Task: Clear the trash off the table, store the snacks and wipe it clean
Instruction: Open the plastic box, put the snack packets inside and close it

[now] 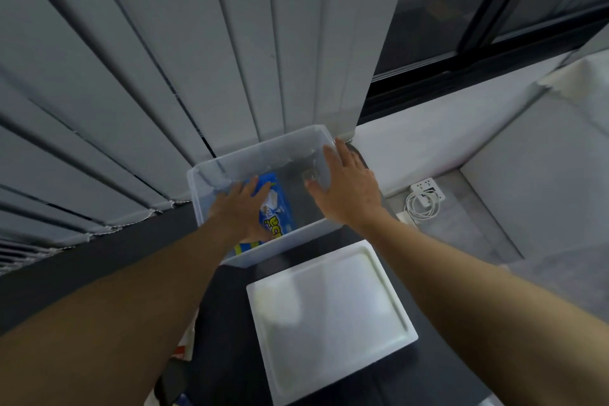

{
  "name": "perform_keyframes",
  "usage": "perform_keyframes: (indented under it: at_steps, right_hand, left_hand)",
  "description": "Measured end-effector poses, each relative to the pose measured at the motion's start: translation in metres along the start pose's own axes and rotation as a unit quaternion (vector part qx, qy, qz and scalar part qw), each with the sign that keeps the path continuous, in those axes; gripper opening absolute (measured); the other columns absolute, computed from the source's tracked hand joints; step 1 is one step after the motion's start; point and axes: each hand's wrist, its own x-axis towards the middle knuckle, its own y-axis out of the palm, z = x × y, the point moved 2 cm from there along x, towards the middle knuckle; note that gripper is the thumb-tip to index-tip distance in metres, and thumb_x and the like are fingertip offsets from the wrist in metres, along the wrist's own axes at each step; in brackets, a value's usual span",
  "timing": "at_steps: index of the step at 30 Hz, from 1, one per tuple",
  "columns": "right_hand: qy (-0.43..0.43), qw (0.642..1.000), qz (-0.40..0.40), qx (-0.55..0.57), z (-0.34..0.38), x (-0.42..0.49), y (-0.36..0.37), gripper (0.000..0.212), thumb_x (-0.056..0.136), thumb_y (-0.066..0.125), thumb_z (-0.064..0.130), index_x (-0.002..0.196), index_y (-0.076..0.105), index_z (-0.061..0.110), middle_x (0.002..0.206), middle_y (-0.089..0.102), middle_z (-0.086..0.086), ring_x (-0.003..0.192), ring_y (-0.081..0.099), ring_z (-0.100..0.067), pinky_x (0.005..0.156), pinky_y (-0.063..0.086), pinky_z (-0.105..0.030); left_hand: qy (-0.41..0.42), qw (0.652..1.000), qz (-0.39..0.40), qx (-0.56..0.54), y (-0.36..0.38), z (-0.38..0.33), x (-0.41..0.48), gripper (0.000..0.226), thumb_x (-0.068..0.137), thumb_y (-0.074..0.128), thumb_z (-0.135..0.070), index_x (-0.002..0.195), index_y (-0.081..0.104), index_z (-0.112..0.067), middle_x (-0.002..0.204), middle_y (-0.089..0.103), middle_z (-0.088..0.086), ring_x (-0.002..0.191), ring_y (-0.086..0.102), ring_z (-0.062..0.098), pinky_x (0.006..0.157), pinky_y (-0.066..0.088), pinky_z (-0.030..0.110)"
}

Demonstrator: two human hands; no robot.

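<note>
A clear plastic storage box [214,171] stands at the far end of the dark table [66,270], against the grey curtain. Inside it lies a blue snack packet [280,208] with yellow lettering. My left hand [239,211] reaches down into the box, and its straight fingers rest flat on the packet. My right hand [346,184] lies with spread fingers on the box's right wall, near the far corner. The box's white lid [329,316] lies flat on the table just in front of the box.
A grey pleated curtain [164,59] hangs behind and to the left. A dark window frame [478,53] is at the upper right. On the floor to the right sit a white power strip [428,189] and a coiled white cable [421,204]. Something red and white [183,349] peeks out at the table's near edge.
</note>
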Motion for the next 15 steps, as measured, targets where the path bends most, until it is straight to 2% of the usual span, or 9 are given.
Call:
perform_keyframes:
  at_steps: [2,9,15]
  right_hand:
    - [-0.001,1.000,0.002,0.000,0.000,0.000,0.000,0.074,0.091,0.049,0.064,0.150,0.021,0.030,0.163,0.022,-0.003,0.145,0.032,-0.034,0.110,0.040,-0.054]
    - [-0.001,1.000,0.000,-0.009,0.000,-0.001,0.000,0.074,0.090,0.050,0.065,0.149,0.021,0.030,0.163,0.022,-0.003,0.145,0.033,-0.033,0.108,0.043,-0.054]
    - [-0.004,0.999,0.028,-0.045,0.000,0.000,-0.001,0.080,0.092,0.042,0.069,0.154,0.014,0.025,0.166,0.009,-0.006,0.151,0.014,-0.036,0.115,0.030,-0.054]
  left_hand:
    - [0.012,0.999,0.016,0.024,0.008,0.001,0.003,0.106,0.084,0.052,-0.075,0.159,-0.008,-0.029,0.168,-0.004,0.003,0.154,0.002,0.031,0.121,0.019,0.053]
    - [0.004,1.000,0.019,-0.002,0.016,0.002,0.005,0.105,0.086,0.052,-0.072,0.158,-0.011,-0.029,0.168,-0.002,0.004,0.154,0.007,0.032,0.122,0.019,0.053]
    - [-0.003,0.999,0.003,-0.034,0.011,0.003,-0.005,0.103,0.087,0.053,-0.070,0.159,-0.005,-0.025,0.168,-0.003,0.004,0.154,0.006,0.030,0.123,0.015,0.051]
